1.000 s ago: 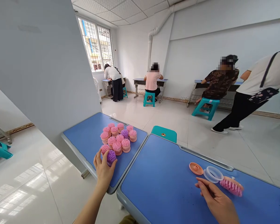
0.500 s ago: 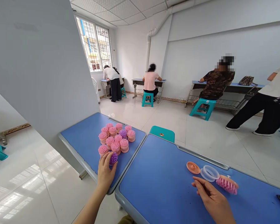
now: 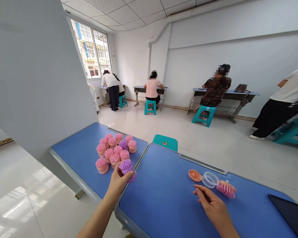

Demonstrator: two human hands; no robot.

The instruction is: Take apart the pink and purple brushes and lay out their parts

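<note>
Head view: left hand (image 3: 118,181) now grips the purple bristle brush (image 3: 125,167), lifted off the pink brush cluster (image 3: 111,152) to the table seam, bristles pointing up-left, axis tilted. Right hand (image 3: 211,205), fingers curled, just below the clear plastic ring (image 3: 210,179) and pink brush (image 3: 225,190); cannot tell if it holds anything.

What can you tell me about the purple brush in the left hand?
The purple bristle brush has dense, rubbery-looking bristles on a round, shallow purple base. It is tilted, bristles up, gripped by the fingers of the left hand, close to the right edge of the blue desk.
</note>
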